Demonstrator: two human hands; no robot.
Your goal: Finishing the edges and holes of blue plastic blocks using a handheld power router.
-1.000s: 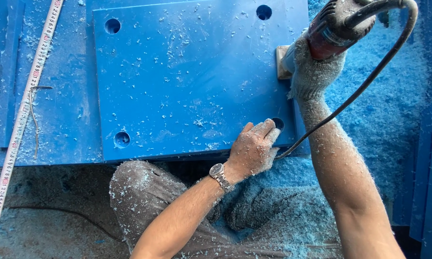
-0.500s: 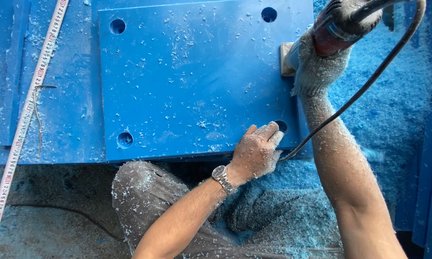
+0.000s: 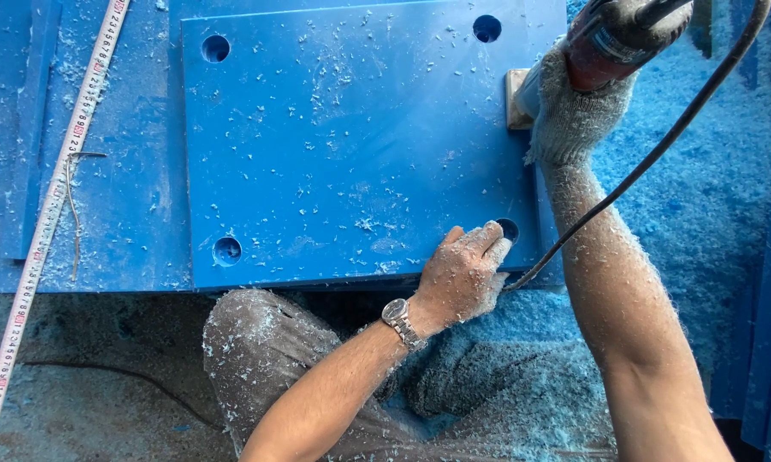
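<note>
Head view, steeply downward, close

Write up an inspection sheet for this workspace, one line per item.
Surface: blue base sheets under the work, dusted with shavings.
Job's things: blue plastic panel lying flat, a round hole near each corner; power tool at its right edge.
Clutter: measuring tape laid diagonally at the left; pale and blue shavings heaped at the right.
Grippers: left hand, bare and wearing a wristwatch, pressed on the panel by the lower right hole; right hand, gloved, gripping the power tool.
Cables: black cord running from the tool down across the right forearm.
Surroundings: person's knee coated in shavings; blue strips at the far right.
</note>
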